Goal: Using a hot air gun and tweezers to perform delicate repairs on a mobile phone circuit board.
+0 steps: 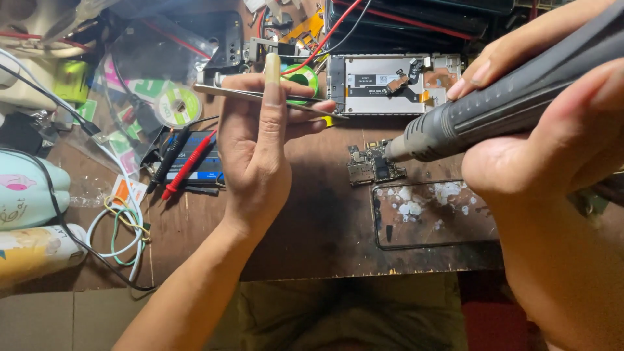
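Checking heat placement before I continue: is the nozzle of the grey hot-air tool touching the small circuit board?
Cannot tell. In the head view the grey hot-air tool, held in the right hand, has its nozzle tip overlapping the small circuit board, but from above no contact or gap shows.

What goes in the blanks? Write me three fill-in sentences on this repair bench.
The left hand holds metal ____.
The right hand aims a grey hot-air tool at a small ____ board.
Beside the black probe lies a ____ probe.
Missing: tweezers; circuit; red
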